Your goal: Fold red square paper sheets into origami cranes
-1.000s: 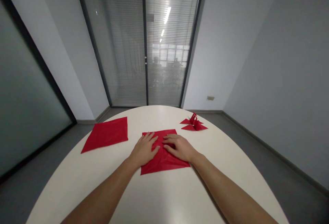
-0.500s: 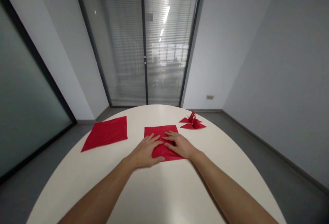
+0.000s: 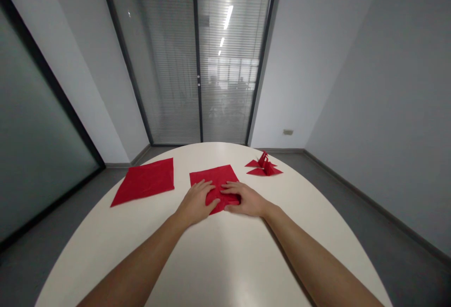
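A square sheet of red paper [image 3: 214,175] lies in front of me, turned a little askew. My left hand [image 3: 196,202] rests on its left side with the fingers spread. On its right side lies my right hand [image 3: 244,198], fingers stretched across the sheet and thumb apart. Both palms cover parts of the paper's near and side edges. Farther off to the right, two folded red paper cranes [image 3: 268,170] stand close together, one partly behind the other.
More red paper [image 3: 146,181] lies flat at the left of the round white table [image 3: 207,260]. Beyond the table's far edge stands a glass partition with blinds [image 3: 172,86]. Grey walls rise on both sides, and a wall socket [image 3: 288,132] sits low at the back right.
The paper under my hands has rotated counter-clockwise, its far edge now slanting up to the right. My left hand has shifted slightly left with it; my right thumb now lies near the paper's near edge.
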{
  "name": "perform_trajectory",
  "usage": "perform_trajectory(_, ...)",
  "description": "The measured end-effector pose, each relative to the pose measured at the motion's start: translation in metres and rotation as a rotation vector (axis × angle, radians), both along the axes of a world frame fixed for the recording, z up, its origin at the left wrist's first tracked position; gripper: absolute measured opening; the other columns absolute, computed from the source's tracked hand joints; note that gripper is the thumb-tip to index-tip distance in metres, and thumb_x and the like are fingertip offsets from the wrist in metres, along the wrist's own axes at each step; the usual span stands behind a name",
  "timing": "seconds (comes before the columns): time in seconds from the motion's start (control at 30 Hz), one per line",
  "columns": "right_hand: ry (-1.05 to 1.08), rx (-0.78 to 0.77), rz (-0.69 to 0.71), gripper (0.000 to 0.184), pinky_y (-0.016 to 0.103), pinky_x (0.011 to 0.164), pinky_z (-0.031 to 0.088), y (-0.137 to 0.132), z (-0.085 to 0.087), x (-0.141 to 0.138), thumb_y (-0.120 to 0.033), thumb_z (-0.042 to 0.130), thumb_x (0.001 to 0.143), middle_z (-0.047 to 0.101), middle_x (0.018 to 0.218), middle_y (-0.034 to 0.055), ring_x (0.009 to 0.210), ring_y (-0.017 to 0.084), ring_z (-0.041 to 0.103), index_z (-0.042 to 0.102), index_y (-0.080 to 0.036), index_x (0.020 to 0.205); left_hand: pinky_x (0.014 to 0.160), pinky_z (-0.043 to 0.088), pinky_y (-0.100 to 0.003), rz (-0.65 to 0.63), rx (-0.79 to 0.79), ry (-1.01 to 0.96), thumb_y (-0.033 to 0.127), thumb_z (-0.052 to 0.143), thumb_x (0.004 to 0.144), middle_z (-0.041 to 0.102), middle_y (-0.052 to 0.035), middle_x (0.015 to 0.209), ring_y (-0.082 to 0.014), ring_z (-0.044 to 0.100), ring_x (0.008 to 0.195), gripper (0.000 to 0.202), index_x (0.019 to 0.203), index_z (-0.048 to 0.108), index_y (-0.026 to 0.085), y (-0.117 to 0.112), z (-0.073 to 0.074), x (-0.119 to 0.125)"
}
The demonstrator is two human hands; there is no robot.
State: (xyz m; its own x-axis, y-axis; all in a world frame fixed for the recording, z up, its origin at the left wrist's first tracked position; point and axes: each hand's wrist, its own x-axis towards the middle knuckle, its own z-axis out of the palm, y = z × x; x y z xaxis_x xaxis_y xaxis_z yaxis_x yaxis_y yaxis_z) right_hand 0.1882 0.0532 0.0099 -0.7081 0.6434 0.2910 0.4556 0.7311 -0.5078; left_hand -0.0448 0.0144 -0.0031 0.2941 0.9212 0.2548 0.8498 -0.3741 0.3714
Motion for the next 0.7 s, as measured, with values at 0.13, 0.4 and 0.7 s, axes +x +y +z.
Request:
perform_trajectory(0.13,0.009,0.009,-0.013,0.050,0.052,0.112,0.040,0.0028,-0.0023,0.0000,-0.047,0.072,0.084,0.062,0.138,0.0136,0.131,0.032,0.055,0.068,-0.023,0.128,0.118,0.030,-0.058,-0.104,0.007,-0.016,0.055,0.060,0.088,0.054,-0.0111,0.147,-0.0351,0.042,0.141,0.058,0.136,0.058,0.022,-0.0052,0.0026,-0.0022)
perform_trajectory(0.4,0.051,0.040,-0.046,0.042,0.051,0.110,0.042,0.0010,-0.0015,-0.0008,-0.045,0.067,0.088,0.064,0.135,0.0142,0.128,0.032,0.058,0.071,-0.022,0.123,0.113,0.040,-0.051,-0.082,0.078,-0.049,0.052,0.064,0.086,0.062,-0.0103,0.138,-0.0324,0.053,0.131,0.052,0.129,0.063,0.023,-0.0051,0.0028,0.0004)
perform_trajectory(0.7,0.091,0.031,-0.014,0.038,0.045,0.106,0.047,-0.0034,0.0043,-0.0024,-0.039,0.070,0.085,0.068,0.129,0.0111,0.119,0.030,0.063,0.072,-0.022,0.120,0.102,0.051,-0.044,0.035,0.097,-0.113,0.044,0.054,0.092,0.069,-0.0098,0.126,-0.0288,0.064,0.116,0.039,0.122,0.066,0.022,-0.0085,0.0082,0.0046)
